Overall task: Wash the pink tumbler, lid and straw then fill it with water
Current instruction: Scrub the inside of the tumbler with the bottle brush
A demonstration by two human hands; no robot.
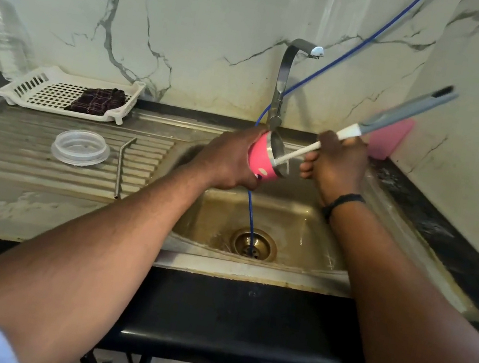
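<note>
The tumbler was gripped tilted over the sink by the left hand so the brush, clasped in the right hand, could be pushed inside.

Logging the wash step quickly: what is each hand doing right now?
Left hand: closed around the pink tumbler.
Right hand: closed around the brush, its end inside the tumbler.

White marble-patterned wall panels with grey veining meet in a corner at right. A black stone countertop surrounds a stainless-steel sink with ribbed drainboard. A brushed-metal tap rises behind the basin. Even, diffuse light.
</note>
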